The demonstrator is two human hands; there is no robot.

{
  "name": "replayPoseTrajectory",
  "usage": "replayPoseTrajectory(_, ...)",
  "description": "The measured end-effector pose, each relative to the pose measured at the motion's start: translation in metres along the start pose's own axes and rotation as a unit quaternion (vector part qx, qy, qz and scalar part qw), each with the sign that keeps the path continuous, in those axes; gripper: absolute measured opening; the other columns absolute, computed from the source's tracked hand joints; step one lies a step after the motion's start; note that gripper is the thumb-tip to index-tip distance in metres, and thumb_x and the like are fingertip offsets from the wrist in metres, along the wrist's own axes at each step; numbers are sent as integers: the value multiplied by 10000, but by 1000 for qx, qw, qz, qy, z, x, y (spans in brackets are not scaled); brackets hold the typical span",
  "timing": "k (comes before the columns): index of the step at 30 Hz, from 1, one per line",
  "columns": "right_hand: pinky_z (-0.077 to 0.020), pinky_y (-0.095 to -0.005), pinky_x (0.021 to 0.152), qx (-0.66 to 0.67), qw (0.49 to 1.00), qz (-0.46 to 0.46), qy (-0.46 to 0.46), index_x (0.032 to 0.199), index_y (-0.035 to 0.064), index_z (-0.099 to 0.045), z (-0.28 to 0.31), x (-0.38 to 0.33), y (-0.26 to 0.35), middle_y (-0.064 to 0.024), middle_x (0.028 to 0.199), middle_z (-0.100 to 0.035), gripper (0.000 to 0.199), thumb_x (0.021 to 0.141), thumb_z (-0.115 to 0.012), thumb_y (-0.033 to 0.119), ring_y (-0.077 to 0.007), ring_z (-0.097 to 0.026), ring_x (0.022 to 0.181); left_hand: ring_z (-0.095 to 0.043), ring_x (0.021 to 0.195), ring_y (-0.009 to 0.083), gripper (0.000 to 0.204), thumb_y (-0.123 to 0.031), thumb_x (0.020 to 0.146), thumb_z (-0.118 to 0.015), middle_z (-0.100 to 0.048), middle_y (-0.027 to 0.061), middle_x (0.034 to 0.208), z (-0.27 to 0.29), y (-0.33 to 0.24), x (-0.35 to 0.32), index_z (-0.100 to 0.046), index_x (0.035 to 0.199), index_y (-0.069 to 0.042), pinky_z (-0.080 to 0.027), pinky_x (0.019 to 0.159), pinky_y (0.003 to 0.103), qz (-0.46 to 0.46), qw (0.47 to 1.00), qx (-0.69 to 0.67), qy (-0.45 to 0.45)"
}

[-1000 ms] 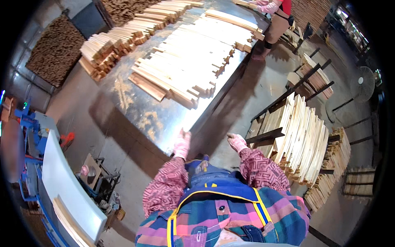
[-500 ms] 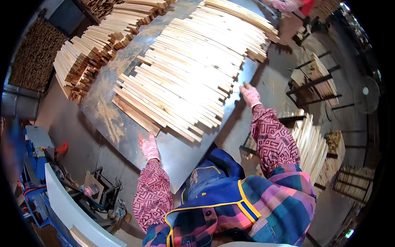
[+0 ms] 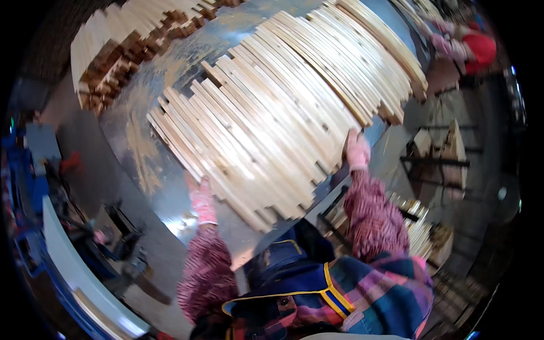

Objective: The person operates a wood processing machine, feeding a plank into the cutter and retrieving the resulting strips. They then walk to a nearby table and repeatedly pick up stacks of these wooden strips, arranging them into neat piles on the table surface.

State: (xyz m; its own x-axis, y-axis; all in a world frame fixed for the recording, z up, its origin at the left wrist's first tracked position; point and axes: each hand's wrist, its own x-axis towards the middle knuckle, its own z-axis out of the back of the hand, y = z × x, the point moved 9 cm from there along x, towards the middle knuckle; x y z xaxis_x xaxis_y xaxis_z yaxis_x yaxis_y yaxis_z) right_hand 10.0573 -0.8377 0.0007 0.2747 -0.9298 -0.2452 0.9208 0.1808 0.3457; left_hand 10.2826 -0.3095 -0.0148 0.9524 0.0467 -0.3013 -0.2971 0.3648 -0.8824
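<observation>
Wooden strips (image 3: 266, 127) lie beside the left fingers (image 3: 204, 185) and right fingers (image 3: 352, 137).

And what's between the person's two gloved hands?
Pale wooden strips, lying side by side, fill the stretch between the left hand and right hand; the head view shows it.

Wooden strips (image 3: 277, 122) — pale, side-by-side

No text, number or sign can be read, whether on the long pale wooden strips (image 3: 272, 119) or the yellow-edged blue cloth apron (image 3: 294, 279) (the pink cloth sleeves (image 3: 209, 272) show dark patterning).
</observation>
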Motion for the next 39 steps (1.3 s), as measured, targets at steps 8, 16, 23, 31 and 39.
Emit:
replayPoseTrajectory(8, -475, -324, 900, 81, 972, 68, 210, 1167, 69, -672, 17, -71, 17, -164, 1101, -680, 468, 910, -616, 456, -250, -642, 1021, -429, 1307, 204, 603, -275, 976, -539, -469, 156, 1421, 61, 7, 44, -316, 1481, -35, -313, 1084, 303, 1, 999, 33, 18)
replayPoseTrajectory(16, -440, -287, 960, 223, 906, 330, 144, 1372, 70, -506, -50, 20, 159, -119, 1228, -632, 432, 992, -510, 274, -212, -586, 1136, -583, 1062, 174, 514, -276, 986, -546, -587, 87, 1280, 65, 19, 73, -436, 1409, -4, -449, 933, 282, -6, 980, -99, -170)
replayPoseTrajectory(23, -408, -343, 1037, 474, 791, 183, 341, 1429, 27, -408, -141, 74, 130, -135, 1372, -511, 469, 1022, -434, 260, -228, -531, 1205, -534, 1147, 184, 747, -338, 940, -610, -516, 96, 1352, 38, 101, 95, -217, 1516, -70, -425, 982, 277, 96, 905, -412, 39)
replayPoseTrajectory(31, -532, -349, 843, 470, 722, -50, 506, 1213, 22, -576, -107, -36, 93, -106, 1093, -636, 417, 929, -589, 327, -213, -643, 942, -438, 1286, 207, 991, -402, 796, -706, -461, 120, 1411, 48, 11, -4, -158, 1517, 0, -282, 1109, 316, 107, 960, -249, 71)
replayPoseTrajectory(39, -563, -432, 828, 495, 640, 79, 582, 1306, 3, -468, -65, -191, 25, -181, 1155, -603, 594, 861, -649, 353, -312, -641, 965, -631, 980, 199, 617, -340, 805, -732, -640, 76, 1130, 100, 128, -157, -517, 1312, -63, -525, 874, 359, 165, 872, -447, 108)
